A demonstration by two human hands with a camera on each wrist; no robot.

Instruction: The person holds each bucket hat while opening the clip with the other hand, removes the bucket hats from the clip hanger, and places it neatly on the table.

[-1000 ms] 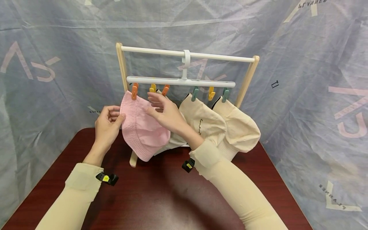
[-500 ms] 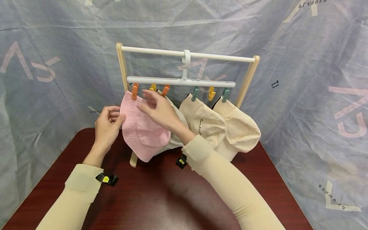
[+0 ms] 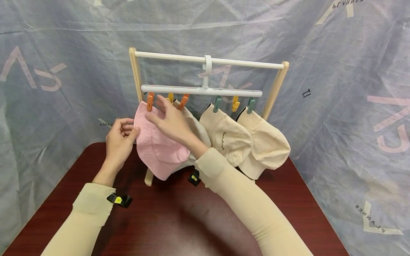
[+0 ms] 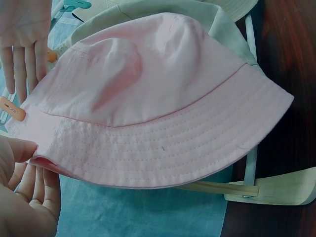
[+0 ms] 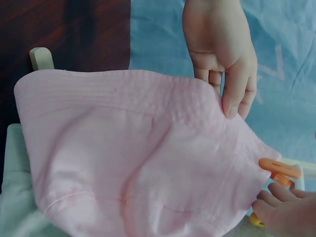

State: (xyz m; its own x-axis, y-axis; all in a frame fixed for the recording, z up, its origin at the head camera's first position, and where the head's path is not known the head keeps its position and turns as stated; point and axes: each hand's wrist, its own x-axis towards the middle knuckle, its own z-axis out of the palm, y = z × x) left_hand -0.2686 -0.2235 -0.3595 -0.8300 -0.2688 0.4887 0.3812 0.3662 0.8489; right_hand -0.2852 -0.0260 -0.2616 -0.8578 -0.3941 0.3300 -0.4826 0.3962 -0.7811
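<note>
A pink bucket hat (image 3: pixel 148 142) hangs by its brim from an orange clothespin (image 3: pixel 150 102) at the hanger's left end. My left hand (image 3: pixel 118 142) pinches the brim's left edge between thumb and fingers, as the left wrist view also shows. In front of the hat's upper right side is my right hand (image 3: pixel 173 122), fingers extended and holding nothing. Its fingertips lie close to the orange clothespin in the right wrist view; contact cannot be told. Partly hidden behind the pink hat hangs a pale hat (image 3: pixel 201 133), with another orange clothespin (image 3: pixel 183 102) at its top.
A white hanger (image 3: pixel 179 89) hooks onto a rack (image 3: pixel 169 56) with wooden legs. Right of the hands hang a cream hat with black script (image 3: pixel 230 138) and a plain cream cap (image 3: pixel 267 145), on green clothespins. A yellow clothespin (image 3: pixel 235 104) hangs between them. Below is a dark red table (image 3: pixel 160 224).
My right hand has moved left and slightly up across the pink hat, toward the left orange clothespin. My left hand stays at the brim.
</note>
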